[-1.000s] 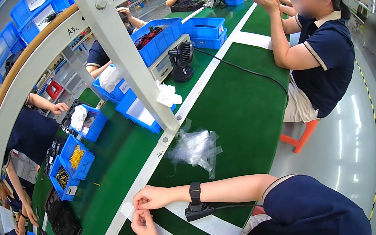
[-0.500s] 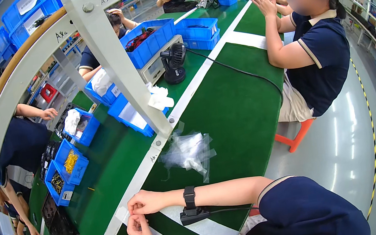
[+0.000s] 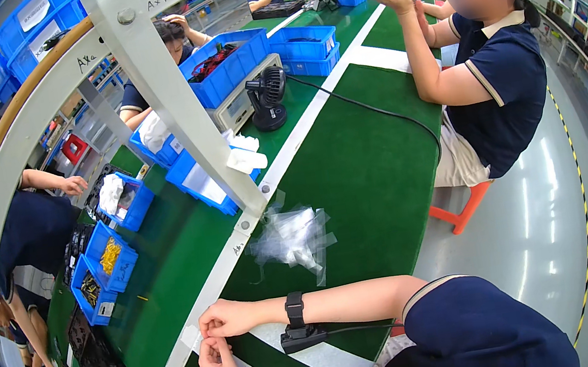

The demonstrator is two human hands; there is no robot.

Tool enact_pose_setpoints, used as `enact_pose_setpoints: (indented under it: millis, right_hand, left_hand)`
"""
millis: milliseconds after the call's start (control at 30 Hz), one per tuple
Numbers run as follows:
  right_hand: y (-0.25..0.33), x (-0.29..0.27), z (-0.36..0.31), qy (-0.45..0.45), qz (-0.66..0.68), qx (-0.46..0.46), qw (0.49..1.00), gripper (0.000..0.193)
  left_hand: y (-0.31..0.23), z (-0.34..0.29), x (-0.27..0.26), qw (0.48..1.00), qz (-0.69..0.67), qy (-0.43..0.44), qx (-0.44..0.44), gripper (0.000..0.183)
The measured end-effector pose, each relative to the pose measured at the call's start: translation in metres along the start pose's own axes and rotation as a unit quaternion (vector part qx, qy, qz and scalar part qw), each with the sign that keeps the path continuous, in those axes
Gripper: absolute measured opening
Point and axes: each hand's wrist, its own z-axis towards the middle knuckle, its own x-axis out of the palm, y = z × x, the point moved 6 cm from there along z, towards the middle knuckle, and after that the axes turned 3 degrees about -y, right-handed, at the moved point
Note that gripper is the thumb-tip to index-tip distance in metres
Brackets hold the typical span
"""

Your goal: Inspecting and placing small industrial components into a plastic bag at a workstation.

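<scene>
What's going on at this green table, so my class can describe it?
The person's left hand and right hand are close together by a white strip; anything between them is too small to tell. Beyond them, clear plastic lies heaped on the green table. On the right, a seated co-worker has a hand raised. A black fan stands near blue bins.

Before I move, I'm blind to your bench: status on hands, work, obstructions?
Left hand and right hand close together, both curled. Anything held: too small to tell. Clear plastic pile on green tabletop, apart from both hands, seemingly not in their way.
</scene>
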Motion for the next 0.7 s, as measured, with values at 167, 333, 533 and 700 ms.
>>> enact_pose_setpoints:
  millis: [167, 333, 533, 700]
  right_hand:
    - [0.0033, -0.0002, -0.0014, 0.004, -0.004, 0.01, 1.0, 0.009]
    - [0.0011, -0.0009, -0.0006, -0.002, -0.008, 0.007, 1.0, 0.008]
    - [-0.0009, -0.0001, 0.0011, -0.004, 0.005, -0.002, 1.0, 0.009]
    - [0.0028, -0.0013, -0.0007, -0.008, 0.011, 0.009, 1.0, 0.008]
  left_hand:
    - [0.0003, 0.0001, 0.0002, 1.0, 0.006, 0.006, 0.0, 0.015]
    - [0.0013, 0.0001, -0.0006, 1.0, 0.005, 0.002, -0.001, 0.015]
    - [-0.0013, 0.0007, -0.0004, 1.0, 0.015, -0.002, 0.001, 0.016]
    - [-0.0024, -0.0002, 0.0009, 1.0, 0.01, 0.001, 0.003, 0.017]
